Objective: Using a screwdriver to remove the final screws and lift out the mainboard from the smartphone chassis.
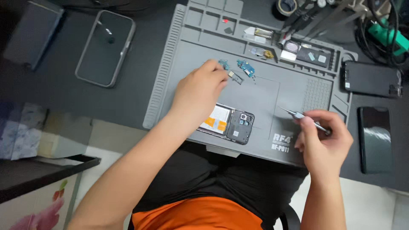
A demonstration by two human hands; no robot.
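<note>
Fingers of the left hand (199, 91) are pinching a small part (234, 76) on the grey mat (255, 96); the right hand (326, 140) is gripping tweezers (303, 118) above it.

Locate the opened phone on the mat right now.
Head view: the opened phone lies at the grey mat's near edge, just right of the left hand, left of the right hand.

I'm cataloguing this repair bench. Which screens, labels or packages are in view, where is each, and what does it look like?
Cased phone: upper left, face up, dark screen, grey case.
Dark phone: far right edge, black glossy rectangle.
Black screen panel: right of the mat, dark.
Opened phone: lower mat, beside the left hand, with a white and orange battery label.
Mat lettering: white, near the right hand.
</note>
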